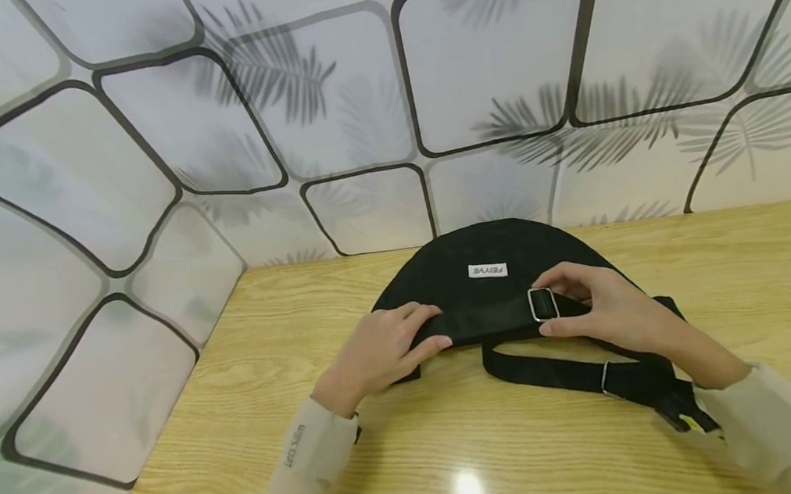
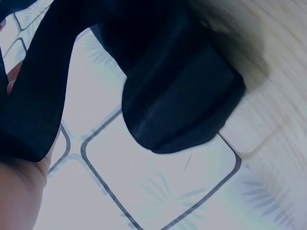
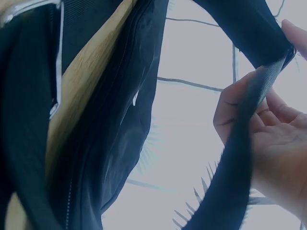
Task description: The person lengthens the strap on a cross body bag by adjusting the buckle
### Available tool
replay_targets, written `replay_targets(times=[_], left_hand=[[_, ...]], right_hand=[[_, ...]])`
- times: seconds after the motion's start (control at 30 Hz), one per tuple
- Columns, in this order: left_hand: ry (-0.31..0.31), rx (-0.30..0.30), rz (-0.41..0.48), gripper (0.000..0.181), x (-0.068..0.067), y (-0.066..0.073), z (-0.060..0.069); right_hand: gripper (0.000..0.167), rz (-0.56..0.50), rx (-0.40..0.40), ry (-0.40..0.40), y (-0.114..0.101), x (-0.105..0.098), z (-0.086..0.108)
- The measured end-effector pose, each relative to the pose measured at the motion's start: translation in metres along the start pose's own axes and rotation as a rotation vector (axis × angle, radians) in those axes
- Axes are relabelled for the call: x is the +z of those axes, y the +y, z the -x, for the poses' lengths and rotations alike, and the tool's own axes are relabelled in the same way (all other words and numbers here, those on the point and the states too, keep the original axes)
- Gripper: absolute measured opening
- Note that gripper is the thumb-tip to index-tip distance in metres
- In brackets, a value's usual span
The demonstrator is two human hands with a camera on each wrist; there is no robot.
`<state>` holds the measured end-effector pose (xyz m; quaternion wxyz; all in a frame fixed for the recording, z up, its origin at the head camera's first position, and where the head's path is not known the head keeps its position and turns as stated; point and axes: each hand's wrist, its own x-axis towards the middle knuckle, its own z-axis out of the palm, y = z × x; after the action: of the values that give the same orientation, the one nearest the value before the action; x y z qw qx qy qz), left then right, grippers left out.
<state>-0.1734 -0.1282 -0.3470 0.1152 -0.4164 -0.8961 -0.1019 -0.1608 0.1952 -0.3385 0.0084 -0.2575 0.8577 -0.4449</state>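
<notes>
A black half-moon waist bag [image 1: 440, 274] lies on the table, its small white label [image 1: 488, 271] upside down in the head view. At its left end, my left hand [image 1: 381, 348] grips the straight edge, fingers on top and thumb along the near side. My right hand [image 1: 609, 307] pinches a silver slide buckle [image 1: 532, 307] on the black strap between thumb and fingers, over the bag's right half. In the right wrist view the strap [image 3: 230, 182] crosses in front of that hand. Black webbing [image 2: 38, 91] partly covers the left hand in its wrist view.
A loose strap loop [image 1: 533, 368] with a second metal slider [image 1: 606, 380] lies nearer me. It leads to a black plastic clip [image 1: 681, 410] with a yellow mark beside my right sleeve. Behind the wood-grain table [image 1: 287, 303] hangs a patterned cloth wall [image 1: 353, 86].
</notes>
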Motion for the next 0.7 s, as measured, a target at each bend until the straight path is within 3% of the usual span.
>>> replay_targets(times=[0.1, 0.3, 0.43, 0.53, 0.7], left_hand=[[0.013, 0.012, -0.013, 0.044, -0.001, -0.004, 0.002], [0.032, 0.040, -0.045, 0.065, 0.000, -0.007, 0.006], [0.029, 0.039, -0.062, 0.056, 0.001, -0.008, 0.005], [-0.029, -0.007, -0.074, 0.050, 0.001, -0.007, 0.004], [-0.226, -0.103, -0.104, 0.054, -0.006, 0.003, -0.002]], right_hand=[[0.043, -0.018, -0.018, -0.009, 0.001, 0.000, 0.001], [0.044, -0.001, -0.015, -0.022, 0.002, 0.003, 0.003], [0.044, -0.014, -0.013, -0.018, 0.002, 0.005, 0.004], [0.045, -0.003, -0.022, 0.000, 0.001, 0.007, 0.004], [0.046, 0.049, -0.039, 0.031, -0.002, 0.011, 0.001]])
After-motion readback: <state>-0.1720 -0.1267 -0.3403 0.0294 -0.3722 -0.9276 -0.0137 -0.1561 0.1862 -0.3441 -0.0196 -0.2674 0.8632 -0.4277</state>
